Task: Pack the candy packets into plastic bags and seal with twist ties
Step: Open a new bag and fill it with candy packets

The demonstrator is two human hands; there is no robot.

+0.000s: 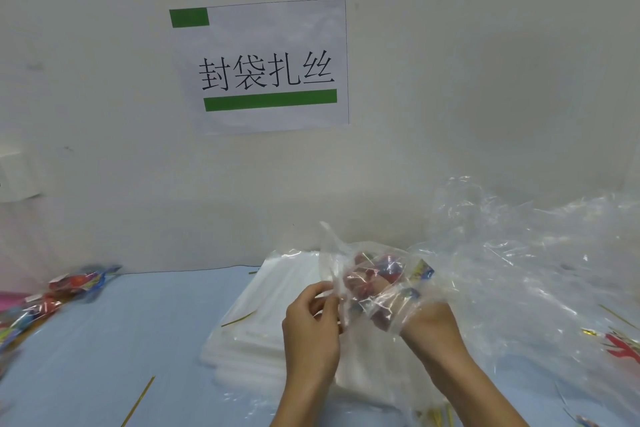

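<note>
Plastic bag (pixel 372 282) (candy-filled) between hands

Two bare forearms, no sleeves, left hand (pixel 310 326) and right hand (pixel 433 326)

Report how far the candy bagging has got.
Done: a heap of clear filled bags lies at the right; whether they are tied cannot be told. In hand: the right hand is inside a clear bag holding red candy packets, while the left hand pinches the bag's mouth. Left: this bag has no tie yet, loose packets wait at the left, and twist ties lie on the table.
</note>
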